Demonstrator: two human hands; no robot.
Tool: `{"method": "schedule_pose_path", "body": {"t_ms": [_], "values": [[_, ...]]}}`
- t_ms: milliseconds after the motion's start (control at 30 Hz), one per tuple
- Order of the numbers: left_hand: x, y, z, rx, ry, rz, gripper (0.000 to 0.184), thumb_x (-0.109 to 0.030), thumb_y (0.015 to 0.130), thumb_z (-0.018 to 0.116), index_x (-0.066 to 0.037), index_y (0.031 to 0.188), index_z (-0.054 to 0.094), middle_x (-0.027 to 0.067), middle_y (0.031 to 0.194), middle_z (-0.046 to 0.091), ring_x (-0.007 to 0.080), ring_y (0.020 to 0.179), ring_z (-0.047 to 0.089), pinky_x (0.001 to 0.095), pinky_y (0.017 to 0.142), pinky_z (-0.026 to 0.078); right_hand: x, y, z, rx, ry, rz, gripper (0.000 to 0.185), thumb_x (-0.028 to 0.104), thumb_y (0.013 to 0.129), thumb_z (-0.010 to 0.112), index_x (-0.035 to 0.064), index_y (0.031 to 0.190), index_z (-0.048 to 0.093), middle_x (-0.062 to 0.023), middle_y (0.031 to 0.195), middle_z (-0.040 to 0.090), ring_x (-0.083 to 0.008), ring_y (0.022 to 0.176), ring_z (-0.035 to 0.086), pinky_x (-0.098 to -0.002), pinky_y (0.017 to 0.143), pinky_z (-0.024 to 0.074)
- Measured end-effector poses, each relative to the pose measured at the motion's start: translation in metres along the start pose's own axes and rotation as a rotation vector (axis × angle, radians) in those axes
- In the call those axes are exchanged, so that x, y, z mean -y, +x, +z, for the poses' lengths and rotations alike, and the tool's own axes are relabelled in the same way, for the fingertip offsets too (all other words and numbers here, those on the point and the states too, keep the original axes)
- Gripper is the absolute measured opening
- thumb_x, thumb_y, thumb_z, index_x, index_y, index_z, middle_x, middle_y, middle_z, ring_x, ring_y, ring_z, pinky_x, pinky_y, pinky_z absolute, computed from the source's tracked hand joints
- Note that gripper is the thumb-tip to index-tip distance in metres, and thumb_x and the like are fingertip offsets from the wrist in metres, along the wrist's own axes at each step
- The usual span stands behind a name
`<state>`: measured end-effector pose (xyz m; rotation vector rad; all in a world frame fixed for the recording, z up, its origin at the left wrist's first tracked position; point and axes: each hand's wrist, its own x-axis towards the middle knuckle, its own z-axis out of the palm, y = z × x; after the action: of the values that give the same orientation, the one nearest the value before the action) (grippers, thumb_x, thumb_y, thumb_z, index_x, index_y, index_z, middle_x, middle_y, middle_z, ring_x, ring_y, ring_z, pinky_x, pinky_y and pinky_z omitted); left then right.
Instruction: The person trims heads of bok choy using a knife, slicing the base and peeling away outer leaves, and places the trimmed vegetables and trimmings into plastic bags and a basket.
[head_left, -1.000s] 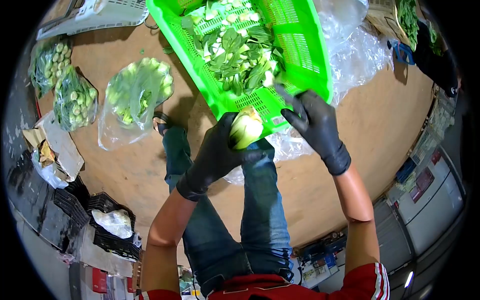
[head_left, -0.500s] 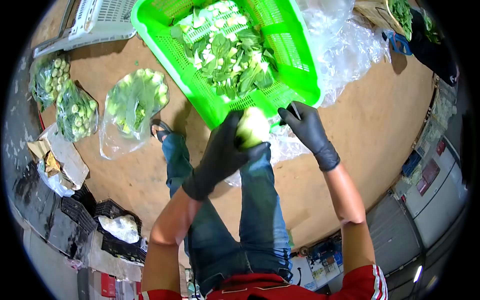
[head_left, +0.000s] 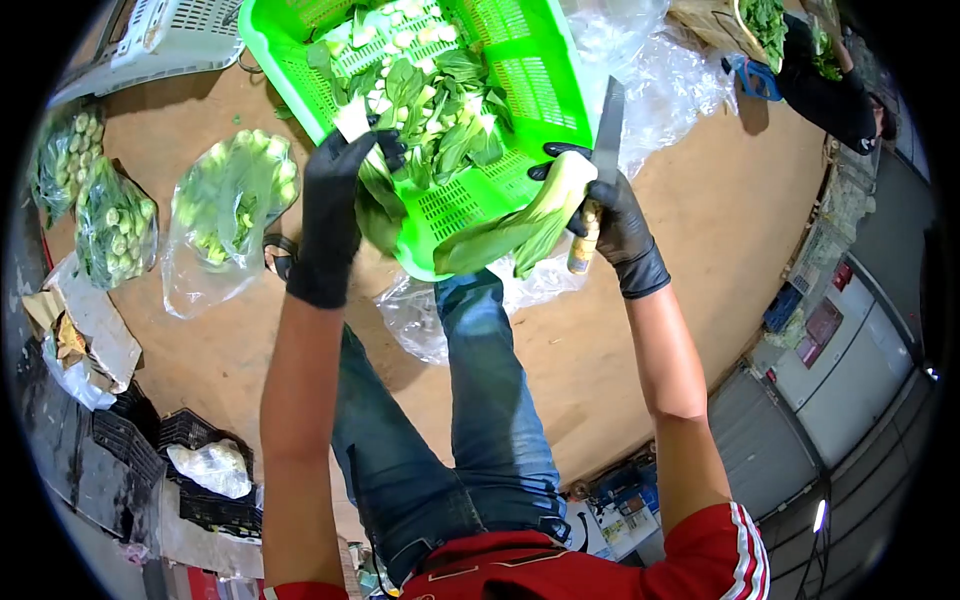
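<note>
My left hand (head_left: 335,200), in a black glove, is closed on a loose bok choy leaf (head_left: 378,195) at the near left rim of the green basket (head_left: 460,212). My right hand (head_left: 620,215), gloved too, grips a knife (head_left: 607,130) with its blade pointing up and away and its yellowish handle below the fist. The same hand also holds a bok choy (head_left: 535,222) by its pale base, the leaves hanging to the left over the basket's near edge. Cut bok choy leaves and pale pieces (head_left: 440,110) lie inside the basket.
Plastic bags of bok choy (head_left: 232,200) stand on the brown floor to the left, beside a white crate (head_left: 165,45). Clear plastic sheeting (head_left: 680,90) lies right of the basket. Another person's dark-clothed leg (head_left: 825,95) and blue sandal (head_left: 755,80) show at upper right.
My hands have moved apart; the left has swung up and left and now holds a leaf. The bok choy has passed to my right hand, where the knife blade now shows upright.
</note>
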<state>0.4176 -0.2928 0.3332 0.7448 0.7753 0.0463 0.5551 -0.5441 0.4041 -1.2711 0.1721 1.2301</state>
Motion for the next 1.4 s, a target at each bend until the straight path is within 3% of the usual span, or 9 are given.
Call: {"method": "schedule_pose_path", "body": {"t_ms": [133,367,600,667,700,800,933,1267,1400], "values": [[0.031,0.021,-0.046,-0.118,1.113,0.608,0.045,-0.028,0.080,0.067,0.006,0.107,0.054,0.0202,0.099,0.060,0.0327,0.087,0.060,0.0346,0.077,0.047,0.005,0.004,-0.001,0.038,0.048,0.160,0.059,0.031,0.081,0.055,-0.0029,0.127,0.040,-0.0175,0.109,0.058,-0.0108,0.066,0.058,-0.0184,0.048,0.0462],[-0.003,-0.072,-0.106,-0.072,0.437,0.304,0.027,-0.005,0.084,0.060,0.000,0.110,0.053,0.0072,0.102,0.058,0.0139,0.095,0.055,0.0270,0.084,0.045,0.123,0.063,0.093,-0.212,-0.030,0.224,0.037,0.037,0.085,0.053,0.0047,0.102,0.055,-0.0054,0.075,0.059,-0.0098,0.041,0.044,-0.0197,0.040,0.0401],[-0.036,-0.115,-0.115,-0.079,0.499,0.231,0.030,-0.005,0.083,0.060,0.001,0.112,0.053,0.0083,0.100,0.061,0.0137,0.093,0.057,0.0266,0.084,0.045,0.149,0.112,0.147,-0.143,-0.602,0.122,0.036,0.040,0.085,0.058,0.0073,0.100,0.055,-0.0039,0.071,0.056,-0.0155,0.062,0.056,-0.0270,0.051,0.0452],[-0.026,-0.121,-0.152,-0.173,0.535,0.207,0.029,-0.005,0.083,0.060,0.002,0.110,0.054,0.0096,0.099,0.061,0.0143,0.090,0.058,0.0267,0.082,0.046,0.233,0.148,0.165,-0.352,-0.514,-0.429,0.045,0.051,0.084,0.055,0.0079,0.096,0.056,-0.0045,0.070,0.056,-0.0145,0.056,0.052,-0.0253,0.051,0.0434],[-0.011,-0.124,-0.179,-0.221,0.504,0.202,0.027,-0.005,0.083,0.060,0.002,0.109,0.055,0.0101,0.099,0.061,0.0143,0.090,0.059,0.0265,0.082,0.046,0.296,0.166,0.159,-0.043,-0.329,-0.457,0.051,0.055,0.084,0.052,0.0076,0.100,0.055,-0.0048,0.073,0.057,-0.0144,0.055,0.050,-0.0244,0.053,0.0436],[0.007,-0.130,-0.249,-0.379,0.504,0.036,0.024,-0.008,0.083,0.058,0.002,0.105,0.058,0.0131,0.097,0.062,0.0174,0.090,0.059,0.0278,0.082,0.046,0.336,0.184,0.187,-0.433,-0.481,-0.593,0.059,0.051,0.085,0.053,0.0032,0.119,0.046,-0.0117,0.088,0.064,-0.0156,0.055,0.053,-0.0252,0.052,0.0452],[0.025,-0.147,-0.338,-0.480,0.821,0.317,0.018,-0.011,0.084,0.055,0.002,0.096,0.061,0.0167,0.094,0.063,0.0265,0.088,0.061,0.0333,0.079,0.046,0.161,0.203,0.216,-0.173,-1.081,-0.216,0.049,0.046,0.084,0.056,0.0067,0.112,0.059,-0.0092,0.091,0.065,-0.0120,0.057,0.052,-0.0242,0.048,0.0403],[0.130,-0.021,-0.570,-0.539,1.316,0.308,0.027,-0.001,0.076,0.044,-0.002,0.098,0.060,0.0201,0.095,0.062,0.0351,0.089,0.059,0.0430,0.078,0.047,-0.270,0.241,0.318,0.285,-0.494,0.292,0.056,0.028,0.085,0.060,-0.0007,0.129,0.039,-0.0095,0.111,0.060,-0.0077,0.064,0.054,-0.0203,0.053,0.0436],[0.192,0.020,-0.688,-0.327,1.767,0.126,0.053,0.000,0.070,0.052,-0.004,0.122,0.045,0.0201,0.117,0.052,0.0404,0.099,0.054,0.0465,0.085,0.044,-0.291,0.231,0.309,0.437,-0.297,0.725,0.047,0.016,0.079,0.066,-0.0028,0.119,0.050,0.0003,0.070,0.054,-0.0058,0.056,0.050,-0.0205,0.050,0.0409]]}}
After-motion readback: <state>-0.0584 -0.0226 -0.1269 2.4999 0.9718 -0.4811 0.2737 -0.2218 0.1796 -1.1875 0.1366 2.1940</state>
